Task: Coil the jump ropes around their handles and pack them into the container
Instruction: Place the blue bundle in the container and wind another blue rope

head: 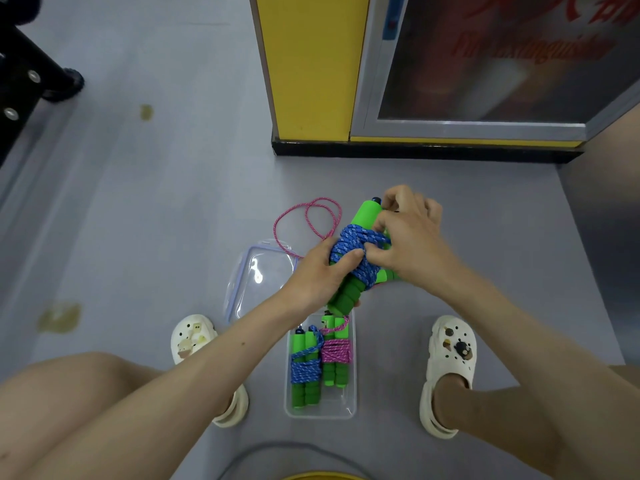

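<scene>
I hold a blue jump rope coiled around its green foam handles above the floor. My left hand grips the bundle over the coils. My right hand pinches the blue cord near the upper handle end. Below them sits a clear plastic container between my feet. Inside it lie a coiled blue rope bundle and a coiled pink rope bundle, both on green handles. A loose pink rope lies in loops on the floor behind my hands.
The clear container lid lies on the grey floor left of my hands. My white clogs flank the container. A yellow pillar and a glass-fronted cabinet stand ahead. Black equipment is at the far left.
</scene>
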`<state>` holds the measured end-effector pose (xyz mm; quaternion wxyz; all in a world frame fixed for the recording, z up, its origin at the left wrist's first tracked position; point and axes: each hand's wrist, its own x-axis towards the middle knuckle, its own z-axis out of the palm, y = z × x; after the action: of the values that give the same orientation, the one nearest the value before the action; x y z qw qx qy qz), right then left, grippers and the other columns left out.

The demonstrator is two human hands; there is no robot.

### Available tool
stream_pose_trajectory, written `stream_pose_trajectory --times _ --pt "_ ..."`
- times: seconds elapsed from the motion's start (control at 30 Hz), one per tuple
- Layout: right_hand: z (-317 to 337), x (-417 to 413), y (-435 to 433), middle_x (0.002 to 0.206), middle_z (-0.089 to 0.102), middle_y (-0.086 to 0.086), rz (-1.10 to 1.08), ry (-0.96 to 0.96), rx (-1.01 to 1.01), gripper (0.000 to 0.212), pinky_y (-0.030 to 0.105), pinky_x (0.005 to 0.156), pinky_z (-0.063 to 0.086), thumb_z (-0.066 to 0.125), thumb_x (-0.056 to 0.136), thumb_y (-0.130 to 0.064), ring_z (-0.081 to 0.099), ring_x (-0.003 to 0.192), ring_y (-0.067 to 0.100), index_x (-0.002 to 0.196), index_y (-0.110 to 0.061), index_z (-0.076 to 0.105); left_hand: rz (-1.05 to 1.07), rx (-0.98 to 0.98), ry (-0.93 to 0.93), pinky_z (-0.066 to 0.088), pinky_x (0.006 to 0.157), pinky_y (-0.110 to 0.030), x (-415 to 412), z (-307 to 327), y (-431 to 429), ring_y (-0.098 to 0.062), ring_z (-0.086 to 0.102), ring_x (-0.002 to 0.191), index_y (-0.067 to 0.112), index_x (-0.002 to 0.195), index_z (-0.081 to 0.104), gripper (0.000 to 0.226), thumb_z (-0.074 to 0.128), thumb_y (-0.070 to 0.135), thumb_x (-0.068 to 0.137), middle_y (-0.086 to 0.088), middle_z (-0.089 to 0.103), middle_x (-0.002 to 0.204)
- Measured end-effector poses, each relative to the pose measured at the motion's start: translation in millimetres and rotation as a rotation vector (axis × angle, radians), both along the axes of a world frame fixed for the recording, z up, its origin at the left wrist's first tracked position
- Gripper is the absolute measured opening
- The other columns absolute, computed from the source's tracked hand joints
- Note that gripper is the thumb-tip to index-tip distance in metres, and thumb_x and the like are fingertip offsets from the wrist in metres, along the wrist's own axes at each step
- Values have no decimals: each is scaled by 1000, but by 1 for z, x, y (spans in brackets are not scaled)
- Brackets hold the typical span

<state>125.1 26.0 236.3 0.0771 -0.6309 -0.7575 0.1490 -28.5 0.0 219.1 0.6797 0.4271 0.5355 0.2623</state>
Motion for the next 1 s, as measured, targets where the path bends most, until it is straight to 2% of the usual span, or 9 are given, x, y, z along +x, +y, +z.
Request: stream_pose_trajectory --times 0.13,0.23,0.33,0.47,0.6,0.7,0.8,0.87,1.0 --pt "-2 -2 -4 108 33 -3 0 -47 60 24 31 97 13 66 82 -37 33 110 15 89 -13 65 6 -15 9 59 61 -44 0 -2 -2 -26 68 64 16 111 52 17 53 26 97 -7 69 88" --pt "-6 -3 -4 108 34 -2 58 -88 99 23 31 97 10 65 80 -32 38 110 16 82 -9 67 -7 -13 55 60 65 -45 1 -4 -2 -27 69 72 13 117 52 25 53 28 97 -8 68 93" --pt "-11 -5 -4 116 37 1 63 -85 52 22 29 96 10 65 79 -29 37 113 17 81 -7 69 -37 15 111 60 69 -40 0 -9 -3 -25 69 79 16 111 53 19 54 28 96 -6 68 94" --pt "-18 -8 -10 124 36 2 -15 151 -82 24 20 89 11 69 78 -17 34 122 17 100 -10 71 -6 21 149 57 81 -46 -6 -13 1 -28 69 88 26 92 56 4 56 30 95 -10 70 100" --pt "-8 -4 -4 116 36 -7 -124 346 -165 18 26 99 15 61 85 -16 33 114 11 98 -18 74 -30 0 110 58 77 -42 -11 -10 8 -24 69 78 25 94 56 4 57 29 95 -11 70 102" --pt "1 7 3 110 38 -5 -22 199 -181 27 25 90 14 49 95 -14 29 107 10 103 -24 73 -100 -23 141 58 80 -45 -12 -9 10 -27 70 84 20 108 57 22 59 35 93 -9 70 104" --pt "0 12 2 107 42 -3 63 111 -155 21 22 79 12 59 92 -22 35 111 17 107 -28 72 -152 -9 190 58 81 -45 -13 -7 13 -27 69 86 15 115 55 31 58 36 93 -8 69 105" --pt "-4 12 -2 101 42 -5 61 99 -126 19 21 75 12 65 87 -24 38 109 18 103 -28 73 -204 40 237 57 82 -47 -14 -6 14 -28 69 87 15 113 56 28 58 35 93 -10 69 106" --pt "-5 10 -4 97 43 -5 91 73 -98 16 21 77 12 69 83 -20 42 105 16 98 -24 75 -252 138 311 55 81 -50 -16 -8 10 -30 67 88 14 111 57 27 58 35 93 -11 68 104"
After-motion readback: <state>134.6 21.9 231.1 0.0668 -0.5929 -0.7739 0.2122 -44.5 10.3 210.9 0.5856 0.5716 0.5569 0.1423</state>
